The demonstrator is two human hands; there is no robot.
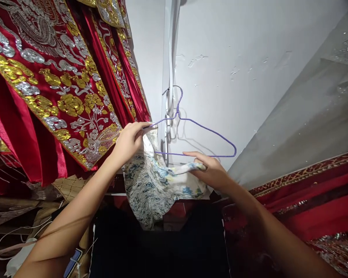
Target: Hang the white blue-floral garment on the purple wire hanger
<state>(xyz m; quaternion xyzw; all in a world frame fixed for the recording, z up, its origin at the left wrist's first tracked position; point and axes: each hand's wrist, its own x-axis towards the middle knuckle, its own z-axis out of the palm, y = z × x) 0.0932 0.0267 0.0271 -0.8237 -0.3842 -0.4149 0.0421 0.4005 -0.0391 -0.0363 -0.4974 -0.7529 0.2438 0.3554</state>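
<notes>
A purple hanger point(211, 130) hangs by its hook from a white fixture on the wall. Its left shoulder goes into a white garment with a blue and yellow floral print point(150, 185), which drapes below. My left hand point(130, 141) is closed on the garment where it lies over the hanger's left arm. Bunched cloth of the same garment is pinched in my right hand point(208, 168), just under the hanger's bottom bar, with fingertips near that bar. The hanger's right shoulder is bare. My palms hide some of the cloth.
Red garments with gold and silver embroidery point(72, 104) hang at the left. Sheer pale fabric point(304, 104) hangs at the right, above red trimmed cloth point(307, 185). A white vertical strip point(168, 46) runs down the white wall. Cables and a white object point(20, 256) lie lower left.
</notes>
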